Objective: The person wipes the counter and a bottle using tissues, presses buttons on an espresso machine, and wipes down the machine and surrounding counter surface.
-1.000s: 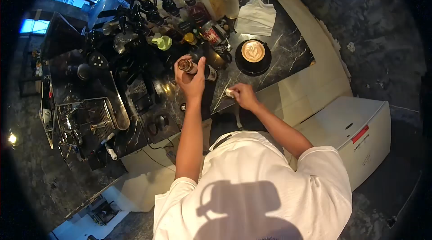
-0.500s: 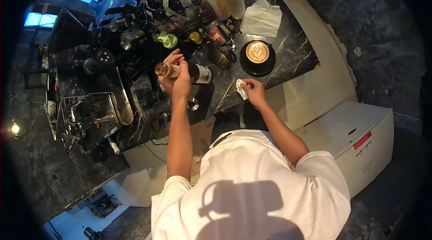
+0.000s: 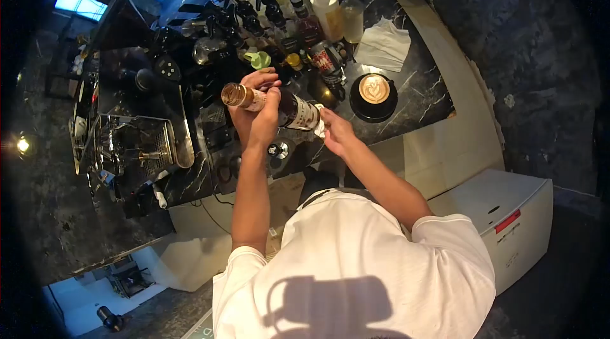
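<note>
A dark glass bottle (image 3: 298, 112) with a pale label lies tilted nearly sideways in my left hand (image 3: 257, 116), its brown-stained neck pointing left. The fingers of that hand wrap round the neck and shoulder. At the bottle's base, my right hand (image 3: 336, 130) pinches a crumpled white tissue (image 3: 319, 124) against the glass. To the right of both hands, a cup of latte (image 3: 374, 88) with leaf-shaped foam art stands on a black saucer (image 3: 370, 113). White napkins (image 3: 384, 47) lie behind the cup.
Pump bottles and syrup bottles (image 3: 327, 12) crowd the back of the dark marble counter (image 3: 416, 94). An espresso machine (image 3: 136, 145) stands at the left. A light green cap-like object (image 3: 257, 59) is behind my left hand. A white box (image 3: 502, 212) sits at the lower right.
The bottle has gone from more upright to tilted sideways in my left hand. My right hand has brought the tissue left, against the bottle's base. The camera view has shifted.
</note>
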Tool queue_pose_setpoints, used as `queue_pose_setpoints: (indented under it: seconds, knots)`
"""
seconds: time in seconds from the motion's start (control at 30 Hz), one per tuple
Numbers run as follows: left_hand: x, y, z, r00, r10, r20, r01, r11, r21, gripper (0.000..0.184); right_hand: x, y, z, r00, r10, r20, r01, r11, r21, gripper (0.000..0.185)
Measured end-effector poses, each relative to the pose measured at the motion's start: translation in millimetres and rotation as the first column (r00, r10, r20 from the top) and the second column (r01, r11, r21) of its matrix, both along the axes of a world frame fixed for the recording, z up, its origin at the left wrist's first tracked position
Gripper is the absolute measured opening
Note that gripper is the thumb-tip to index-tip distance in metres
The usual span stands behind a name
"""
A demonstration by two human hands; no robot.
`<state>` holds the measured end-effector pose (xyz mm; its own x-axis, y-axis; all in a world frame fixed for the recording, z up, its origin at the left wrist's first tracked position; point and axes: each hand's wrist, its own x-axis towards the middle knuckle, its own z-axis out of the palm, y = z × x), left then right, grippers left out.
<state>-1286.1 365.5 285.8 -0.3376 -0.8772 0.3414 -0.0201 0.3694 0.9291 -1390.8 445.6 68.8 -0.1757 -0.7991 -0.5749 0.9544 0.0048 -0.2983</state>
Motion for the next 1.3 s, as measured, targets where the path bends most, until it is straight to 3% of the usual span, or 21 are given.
queue_pose_setpoints:
  seconds: [0.17,0.37,0.53,0.67,0.73,0.83,0.9,0.93,1.0,1.07,1.1,1.13,1.17,1.2,1.23,1.3]
  knots:
    - [-2.3,-2.3,13.2,0.998,-0.042,-0.052,0.046,0.996,0.076,0.017,1.0,-15.9,-5.7,0.994,0.071,0.086,-0.060,0.990,-0.128,0.028]
    - [-6.9,0.1,31.0,0.998,-0.046,-0.048,0.045,0.999,-0.026,0.018,6.1,-22.7,-13.0,0.966,0.168,0.195,-0.113,0.957,-0.265,0.027]
    - [-5.8,-3.5,24.4,1.000,-0.014,0.006,0.014,0.996,-0.090,0.020,-0.3,1.4,-18.9,0.958,0.282,-0.046,-0.283,0.910,-0.302,0.032]
    - [-2.9,-5.4,17.9,0.995,-0.074,-0.066,0.075,0.997,0.016,0.024,-21.6,27.2,0.0,0.892,0.402,-0.205,-0.437,0.884,-0.167,0.033]
    - [-4.1,-4.5,9.1,0.992,-0.094,-0.084,0.096,0.995,0.025,0.025,-35.8,46.4,-14.6,0.893,0.400,-0.205,-0.409,0.912,-0.004,0.033]
    - [-8.2,0.1,-10.6,0.983,-0.128,-0.128,0.136,0.989,0.056,0.030,-66.2,83.0,3.7,0.911,0.351,-0.216,-0.362,0.932,-0.011,0.034]
    - [-9.7,2.3,-23.7,0.983,-0.135,-0.121,0.143,0.988,0.063,0.031,-103.2,103.6,20.0,0.937,0.314,-0.156,-0.341,0.919,-0.197,0.033]
    - [-9.4,2.9,-30.2,0.986,-0.129,-0.105,0.137,0.988,0.067,0.031,-121.0,109.1,22.9,0.956,0.204,-0.213,-0.262,0.919,-0.296,0.032]
    - [-9.6,2.3,-41.5,0.990,-0.119,-0.070,0.124,0.989,0.076,0.033,-177.0,109.9,19.0,0.969,-0.002,-0.249,-0.064,0.965,-0.256,0.037]
    - [-9.7,2.2,-51.7,0.992,-0.113,-0.053,0.117,0.989,0.088,0.033,-243.4,94.6,-7.3,0.765,-0.211,-0.609,0.210,0.975,-0.074,0.038]
    - [-9.4,2.5,-56.7,0.995,-0.098,-0.034,0.101,0.990,0.097,0.034,-264.1,84.1,1.6,0.653,-0.128,-0.746,0.334,0.933,0.132,0.039]
    - [-9.8,2.4,-61.2,0.996,-0.082,-0.016,0.084,0.991,0.105,0.034,-308.7,67.1,-39.3,0.396,0.032,-0.918,0.311,0.936,0.167,0.040]
    - [-10.7,2.7,-65.3,0.998,-0.065,0.002,0.065,0.992,0.112,0.034,-347.8,57.7,-84.2,0.091,0.190,-0.978,0.297,0.932,0.208,0.042]
    - [-11.9,3.0,-68.8,0.998,-0.066,0.003,0.065,0.991,0.115,0.034,-352.4,48.0,-85.9,0.093,0.192,-0.977,0.298,0.931,0.211,0.042]
    - [-13.0,3.0,-71.7,0.998,-0.062,0.018,0.059,0.991,0.118,0.034,-349.0,30.9,-84.0,-0.127,0.308,-0.943,0.325,0.911,0.254,0.040]
    - [-15.7,2.9,-77.1,0.998,-0.050,0.044,0.044,0.992,0.122,0.033,-333.7,-8.6,-71.4,-0.524,0.489,-0.697,0.401,0.864,0.305,0.039]
